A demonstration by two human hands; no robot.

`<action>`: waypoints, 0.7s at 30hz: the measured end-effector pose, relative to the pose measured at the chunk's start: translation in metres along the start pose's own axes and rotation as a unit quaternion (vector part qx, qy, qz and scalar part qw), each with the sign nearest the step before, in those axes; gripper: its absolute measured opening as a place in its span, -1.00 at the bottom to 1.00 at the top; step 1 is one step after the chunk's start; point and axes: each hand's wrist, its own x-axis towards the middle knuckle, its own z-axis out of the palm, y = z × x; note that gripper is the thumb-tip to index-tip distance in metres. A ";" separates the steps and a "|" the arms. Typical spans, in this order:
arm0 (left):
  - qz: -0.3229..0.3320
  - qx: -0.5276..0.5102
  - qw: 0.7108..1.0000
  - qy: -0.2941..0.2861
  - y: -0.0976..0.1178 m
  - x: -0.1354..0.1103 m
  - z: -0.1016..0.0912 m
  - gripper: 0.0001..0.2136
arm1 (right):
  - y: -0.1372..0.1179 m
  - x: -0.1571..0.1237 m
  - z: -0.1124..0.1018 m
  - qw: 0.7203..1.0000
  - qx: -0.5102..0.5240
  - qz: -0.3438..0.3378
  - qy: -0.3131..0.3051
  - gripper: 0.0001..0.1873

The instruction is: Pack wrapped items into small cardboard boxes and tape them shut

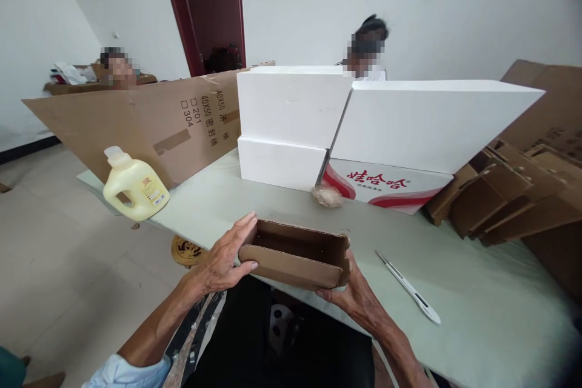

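Note:
A small open-topped cardboard box (291, 265) is held at the table's near edge, its hollow inside facing up. My left hand (227, 257) grips its left end, thumb on the near wall and fingers along the far side. Around the right end closes my right hand (348, 291), with its thumb under the near wall and its other fingers mostly hidden behind the box. To the right of that hand a white utility knife (409, 288) lies on the pale green table.
White boxes (291, 106) stand stacked across the table, with a red-and-white printed carton (386, 185) and a crumpled plastic lump (327, 196). At left are a yellow jug (136, 188) and a large cardboard sheet (182, 121). Folded cardboard pieces (513, 188) lean at right. Two people sit beyond.

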 end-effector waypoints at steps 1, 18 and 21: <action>0.000 0.002 1.000 0.004 0.001 -0.001 0.004 -0.03 | 0.000 0.000 0.002 1.000 0.004 0.004 0.002 0.20; 0.146 0.226 0.963 -0.016 -0.024 -0.013 0.006 -0.06 | -0.015 0.008 -0.021 0.844 0.411 0.344 0.033 -0.44; 0.186 0.205 0.961 -0.024 -0.019 -0.007 0.008 -0.18 | -0.017 0.007 -0.019 0.845 0.388 0.367 0.013 -0.44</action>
